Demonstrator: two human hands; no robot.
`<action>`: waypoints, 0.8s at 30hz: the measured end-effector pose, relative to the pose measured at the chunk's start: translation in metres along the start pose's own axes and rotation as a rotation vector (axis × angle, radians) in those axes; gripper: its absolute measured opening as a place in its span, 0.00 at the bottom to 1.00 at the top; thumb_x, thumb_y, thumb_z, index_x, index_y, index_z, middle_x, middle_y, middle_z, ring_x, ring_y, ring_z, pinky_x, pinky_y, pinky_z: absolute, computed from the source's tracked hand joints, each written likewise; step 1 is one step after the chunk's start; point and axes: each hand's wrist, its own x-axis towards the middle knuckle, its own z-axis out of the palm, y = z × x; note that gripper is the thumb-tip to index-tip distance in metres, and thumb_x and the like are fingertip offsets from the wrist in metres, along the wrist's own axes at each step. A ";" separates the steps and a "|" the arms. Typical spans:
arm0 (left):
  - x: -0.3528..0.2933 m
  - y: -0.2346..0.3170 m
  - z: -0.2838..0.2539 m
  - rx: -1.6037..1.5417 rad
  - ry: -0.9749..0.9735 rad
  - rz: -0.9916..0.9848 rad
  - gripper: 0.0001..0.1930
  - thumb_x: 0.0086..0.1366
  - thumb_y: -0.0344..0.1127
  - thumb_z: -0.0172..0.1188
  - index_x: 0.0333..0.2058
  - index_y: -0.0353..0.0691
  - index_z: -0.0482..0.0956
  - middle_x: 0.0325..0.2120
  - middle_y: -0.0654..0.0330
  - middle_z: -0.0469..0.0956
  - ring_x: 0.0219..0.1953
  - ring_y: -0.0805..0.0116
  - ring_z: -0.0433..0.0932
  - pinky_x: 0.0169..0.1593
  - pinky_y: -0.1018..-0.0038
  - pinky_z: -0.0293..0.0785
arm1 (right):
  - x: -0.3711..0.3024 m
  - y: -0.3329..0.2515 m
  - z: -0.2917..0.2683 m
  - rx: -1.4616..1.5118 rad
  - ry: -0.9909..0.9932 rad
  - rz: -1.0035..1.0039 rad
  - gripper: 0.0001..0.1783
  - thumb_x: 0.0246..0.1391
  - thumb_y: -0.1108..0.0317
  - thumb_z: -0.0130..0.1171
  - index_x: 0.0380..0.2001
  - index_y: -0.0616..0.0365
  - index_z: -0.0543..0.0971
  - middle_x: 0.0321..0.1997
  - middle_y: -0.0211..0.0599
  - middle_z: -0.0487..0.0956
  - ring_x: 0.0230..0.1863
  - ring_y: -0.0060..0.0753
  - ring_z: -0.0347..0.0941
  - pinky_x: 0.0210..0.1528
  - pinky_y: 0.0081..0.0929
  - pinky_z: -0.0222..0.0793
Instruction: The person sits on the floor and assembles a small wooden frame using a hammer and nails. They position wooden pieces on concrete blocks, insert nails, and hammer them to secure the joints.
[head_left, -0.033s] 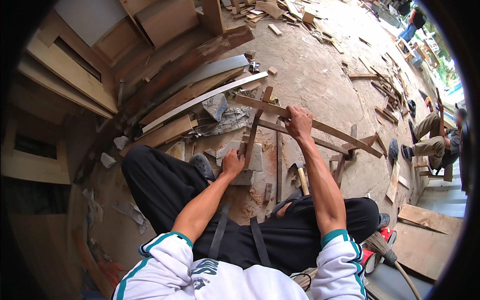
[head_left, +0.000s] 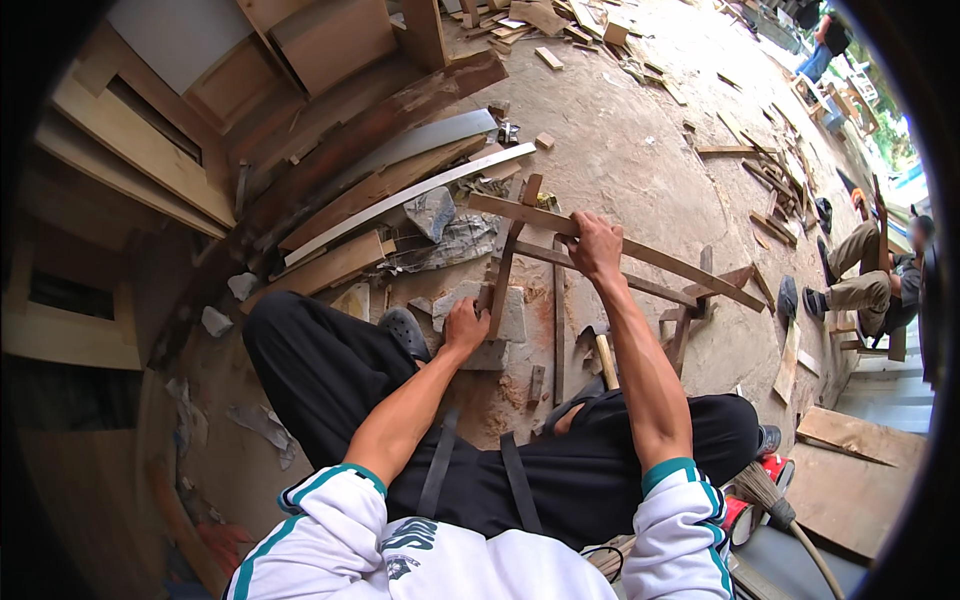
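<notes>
A long, narrow wooden slat (head_left: 690, 272) slants across a low wooden frame (head_left: 648, 288) in front of me. My right hand (head_left: 598, 246) is closed over the slat left of its middle. Nearer to me, my left hand (head_left: 466, 325) is closed on the lower end of an upright wooden leg (head_left: 503, 277) at the frame's left, beside pale stone blocks (head_left: 514, 314). Part of that leg is hidden behind the left fingers. Between my right forearm and the frame lies a tool with a light wooden handle (head_left: 606, 362) and a dark head.
Boards (head_left: 340, 262) and crumpled plastic sheeting (head_left: 450, 246) lie at the left, beside wooden cabinets (head_left: 335, 45). Wood scraps (head_left: 775, 185) litter the floor ahead. A seated person (head_left: 870, 275) is at the right, above a broom (head_left: 765, 492) near my right knee.
The slat and my right hand on it have shifted very slightly to the left. My left hand stays in place on the leg.
</notes>
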 end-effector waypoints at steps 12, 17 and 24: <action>0.003 0.001 -0.013 0.017 0.023 -0.064 0.20 0.55 0.48 0.66 0.36 0.35 0.79 0.36 0.47 0.78 0.42 0.45 0.77 0.44 0.54 0.73 | -0.007 -0.009 0.024 -0.004 0.064 -0.048 0.17 0.46 0.63 0.68 0.41 0.46 0.77 0.42 0.29 0.80 0.48 0.35 0.75 0.47 0.42 0.60; -0.001 0.019 -0.010 -0.148 0.088 0.021 0.22 0.54 0.52 0.67 0.36 0.36 0.80 0.35 0.49 0.78 0.40 0.49 0.78 0.44 0.55 0.74 | -0.005 -0.003 0.028 -0.010 0.043 -0.050 0.21 0.48 0.52 0.68 0.43 0.47 0.78 0.42 0.30 0.79 0.49 0.36 0.73 0.48 0.40 0.58; 0.011 0.051 -0.002 -0.012 -0.036 -0.088 0.26 0.55 0.55 0.67 0.42 0.38 0.81 0.36 0.53 0.79 0.41 0.50 0.78 0.46 0.58 0.75 | -0.010 -0.007 0.025 0.010 0.132 -0.080 0.16 0.46 0.64 0.67 0.40 0.48 0.78 0.39 0.30 0.80 0.47 0.37 0.75 0.47 0.41 0.60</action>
